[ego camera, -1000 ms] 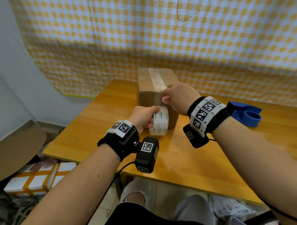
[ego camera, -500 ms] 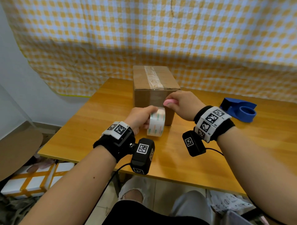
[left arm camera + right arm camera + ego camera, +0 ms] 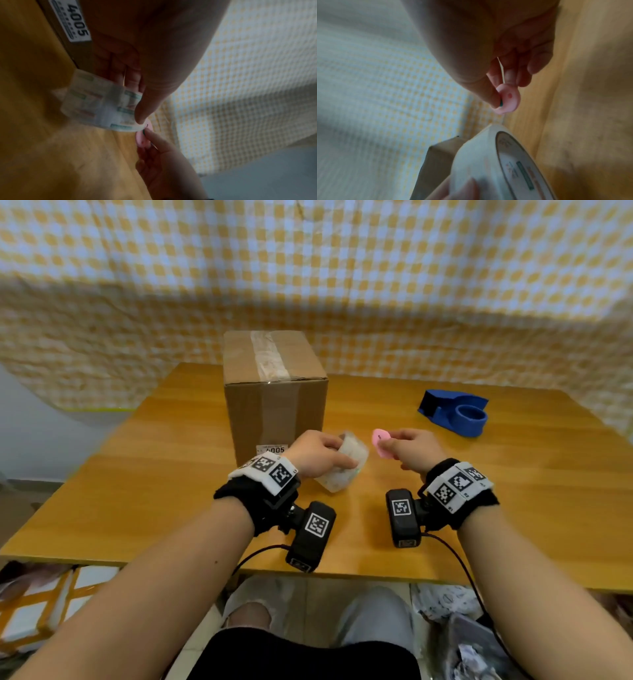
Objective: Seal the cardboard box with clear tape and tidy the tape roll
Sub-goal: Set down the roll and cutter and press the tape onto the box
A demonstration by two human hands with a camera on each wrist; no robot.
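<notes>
A brown cardboard box [image 3: 274,402] stands upright on the wooden table [image 3: 171,474], with clear tape [image 3: 269,356] along its top seam and a "4005" label [image 3: 77,24] low on its front. My left hand [image 3: 318,453] grips the clear tape roll [image 3: 346,462] just in front of the box's right corner; the roll [image 3: 102,105] shows printed coloured marks. My right hand [image 3: 407,448] pinches a small pink cutter [image 3: 380,441] beside the roll [image 3: 513,162]. In the right wrist view the pink cutter [image 3: 506,101] sits between thumb and fingers.
A blue tape dispenser [image 3: 455,412] lies at the back right of the table. A yellow-and-white checked cloth [image 3: 342,268] hangs behind. Boxes [image 3: 41,604] and bags lie on the floor under the table's front edge.
Both hands have drawn back from the box's front face toward me. The tape roll has come away from the box, and the pink cutter has moved right and down.
</notes>
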